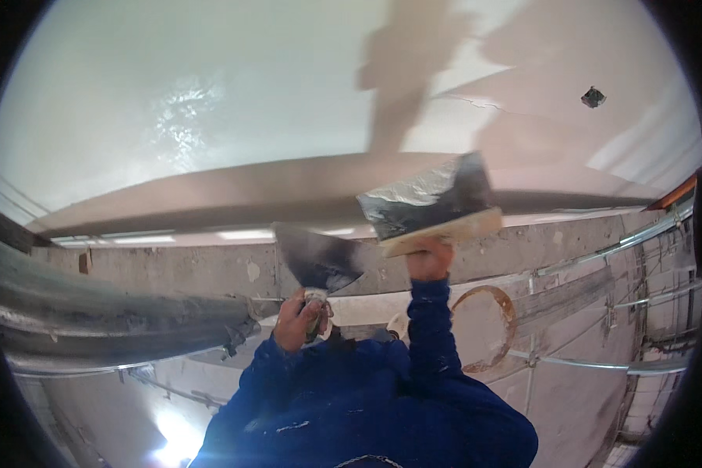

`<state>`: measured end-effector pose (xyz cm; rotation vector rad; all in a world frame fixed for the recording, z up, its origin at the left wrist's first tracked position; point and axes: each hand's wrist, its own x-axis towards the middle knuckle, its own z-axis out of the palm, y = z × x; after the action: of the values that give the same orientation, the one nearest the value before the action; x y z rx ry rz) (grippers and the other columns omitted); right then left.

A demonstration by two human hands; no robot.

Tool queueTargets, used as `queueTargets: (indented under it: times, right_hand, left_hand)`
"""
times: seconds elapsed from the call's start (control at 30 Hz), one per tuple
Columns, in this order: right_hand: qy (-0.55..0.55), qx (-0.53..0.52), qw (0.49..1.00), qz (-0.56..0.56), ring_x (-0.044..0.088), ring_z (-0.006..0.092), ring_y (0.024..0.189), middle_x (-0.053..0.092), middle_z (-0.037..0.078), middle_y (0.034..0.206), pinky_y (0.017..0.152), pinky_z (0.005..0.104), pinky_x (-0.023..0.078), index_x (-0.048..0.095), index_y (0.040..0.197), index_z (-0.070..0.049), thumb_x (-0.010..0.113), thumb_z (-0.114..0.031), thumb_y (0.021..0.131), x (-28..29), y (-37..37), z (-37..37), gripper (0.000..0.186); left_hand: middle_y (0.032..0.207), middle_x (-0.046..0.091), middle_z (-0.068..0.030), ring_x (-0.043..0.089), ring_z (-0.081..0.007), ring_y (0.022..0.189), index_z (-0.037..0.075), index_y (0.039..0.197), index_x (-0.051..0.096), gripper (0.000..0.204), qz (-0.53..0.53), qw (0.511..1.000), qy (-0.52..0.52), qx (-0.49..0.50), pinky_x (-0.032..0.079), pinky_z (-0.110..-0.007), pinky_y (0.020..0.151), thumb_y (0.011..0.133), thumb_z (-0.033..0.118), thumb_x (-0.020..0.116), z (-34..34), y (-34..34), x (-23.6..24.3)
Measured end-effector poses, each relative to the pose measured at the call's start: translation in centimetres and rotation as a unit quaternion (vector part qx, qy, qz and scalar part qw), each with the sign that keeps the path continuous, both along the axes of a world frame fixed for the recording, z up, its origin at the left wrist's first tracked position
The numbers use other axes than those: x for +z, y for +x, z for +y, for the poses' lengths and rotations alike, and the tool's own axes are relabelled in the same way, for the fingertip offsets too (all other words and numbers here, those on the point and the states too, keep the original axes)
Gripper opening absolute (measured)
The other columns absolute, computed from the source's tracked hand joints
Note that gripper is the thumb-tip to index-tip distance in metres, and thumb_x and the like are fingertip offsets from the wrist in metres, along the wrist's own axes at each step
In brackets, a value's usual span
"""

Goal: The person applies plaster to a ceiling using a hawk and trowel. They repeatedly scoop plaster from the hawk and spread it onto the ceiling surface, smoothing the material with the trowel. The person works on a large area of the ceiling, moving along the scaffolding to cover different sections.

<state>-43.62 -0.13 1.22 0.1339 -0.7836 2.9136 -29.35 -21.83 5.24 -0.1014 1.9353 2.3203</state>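
My left hand [295, 321] is closed round the handle of a putty knife [316, 257], its broad dark blade pointing up and slightly blurred. To its right, my right hand [431, 259] grips a wide plastering blade [460, 199] by the pale wooden strip along its lower edge. White wet plaster [409, 191] coats the left and upper part of that blade. The two tools are a short gap apart. Beyond them stretches a smooth white plastered surface [273, 93], shiny in one patch on the left; whether either blade touches it I cannot tell.
A crack [476, 103] and a small dark hole [593, 97] mark the plastered surface on the right. A large metal duct [117, 312] runs along the left. Thin metal pipes [585, 363] cross at the right, near a round brown-rimmed opening [513, 318]. A bright lamp [173, 452] glares at lower left.
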Motion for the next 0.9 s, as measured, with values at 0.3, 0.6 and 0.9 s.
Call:
queueTargets:
  times: [0.3,0.6,0.9]
  right_hand:
    - [0.179,0.041,0.967,0.174,0.054,0.0266,0.092,0.055,0.012,0.107,0.082,0.0398,0.043,0.049,0.111,-0.003,0.055,0.006,0.068,2.9,5.2,9.4,0.044]
    - [0.533,-0.034,0.845,-0.039,0.056,0.0204,0.084,0.060,0.012,0.095,0.075,0.0316,0.043,0.055,0.100,0.004,0.054,-0.001,0.063,-1.7,2.9,18.4,0.037]
    - [0.526,-0.507,0.671,-0.124,0.056,0.0272,0.087,0.057,0.014,0.098,0.080,0.0337,0.043,0.042,0.120,-0.001,0.048,0.004,0.064,-1.4,-18.1,38.3,0.056]
  left_hand:
    - [0.068,0.053,-0.0087,0.048,-0.0126,0.048,0.000,0.093,0.046,0.034,-0.046,0.979,0.107,-0.168,0.039,-0.023,0.043,0.085,0.033,0.047,6.0,-3.9,0.2]
    - [0.061,0.050,-0.0082,0.048,-0.0133,0.043,0.000,0.086,0.045,0.040,-0.041,0.977,0.154,-0.142,0.038,-0.023,0.039,0.082,0.039,0.051,12.0,-6.2,1.9]
    - [0.063,0.049,-0.0097,0.048,-0.0167,0.042,0.002,0.095,0.042,0.038,-0.102,0.977,0.172,-0.080,0.040,-0.027,0.036,0.080,0.034,0.056,12.9,-4.7,-0.3]
